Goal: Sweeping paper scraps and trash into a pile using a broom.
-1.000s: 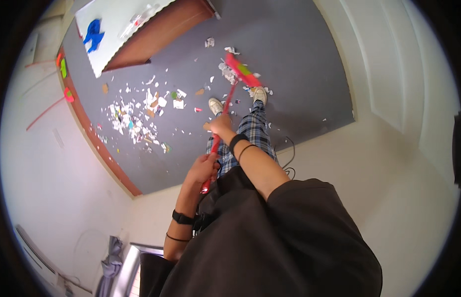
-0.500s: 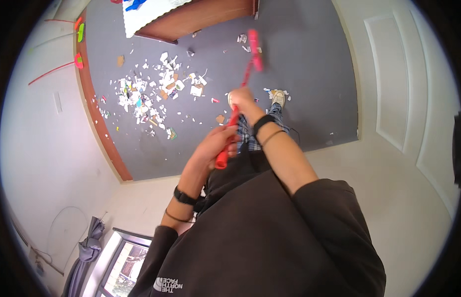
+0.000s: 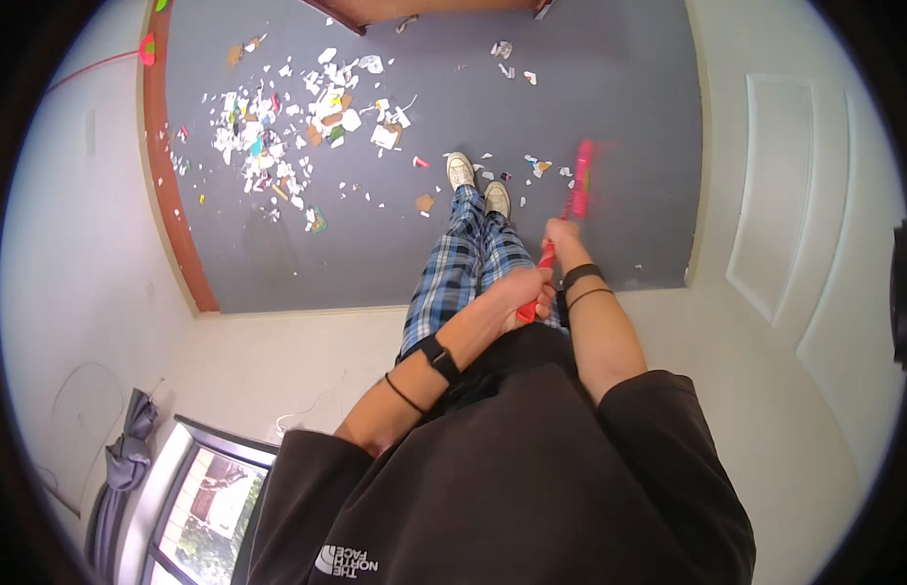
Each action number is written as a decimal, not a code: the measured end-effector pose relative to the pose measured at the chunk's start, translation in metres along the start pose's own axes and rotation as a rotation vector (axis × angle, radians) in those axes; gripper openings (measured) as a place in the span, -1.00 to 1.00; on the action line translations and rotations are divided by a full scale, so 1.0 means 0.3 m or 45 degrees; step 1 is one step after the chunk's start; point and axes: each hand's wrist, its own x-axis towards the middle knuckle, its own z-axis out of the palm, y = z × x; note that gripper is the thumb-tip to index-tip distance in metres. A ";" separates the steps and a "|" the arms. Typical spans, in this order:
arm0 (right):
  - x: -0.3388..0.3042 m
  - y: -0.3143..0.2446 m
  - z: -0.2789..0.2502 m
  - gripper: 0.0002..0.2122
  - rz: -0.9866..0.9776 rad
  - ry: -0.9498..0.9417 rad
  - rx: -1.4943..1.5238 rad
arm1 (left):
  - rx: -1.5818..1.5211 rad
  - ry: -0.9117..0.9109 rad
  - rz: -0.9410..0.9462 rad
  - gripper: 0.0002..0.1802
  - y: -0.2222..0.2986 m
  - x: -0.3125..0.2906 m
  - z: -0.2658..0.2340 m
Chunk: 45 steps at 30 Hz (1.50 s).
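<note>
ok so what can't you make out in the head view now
In the head view:
Broom head: blurred.
Broom handle: partly covered by left hand and right hand.
Brown furniture: cut off by the top edge.
White scraps: many too small to identify.

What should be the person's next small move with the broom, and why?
Perhaps sweep the broom leftward: its head is right of the scraps near the shoes, and the left hand and right hand grip its handle.

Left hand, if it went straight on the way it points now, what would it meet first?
Beyond the red handle it grips, probably the right hand, though depth is unclear and it could pass above.
</note>
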 end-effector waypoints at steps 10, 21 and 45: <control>-0.335 -0.005 0.486 -0.87 -0.258 -0.485 -0.038 | -0.316 0.250 0.526 -0.82 -0.090 -0.330 -0.259; -0.575 0.085 0.452 -0.86 -0.248 -0.164 0.044 | 0.315 0.216 0.380 -0.82 -0.179 -0.519 -0.428; -0.630 0.271 0.726 -0.90 -0.407 -0.291 0.165 | 0.276 0.295 0.441 -0.85 -0.331 -0.639 -0.568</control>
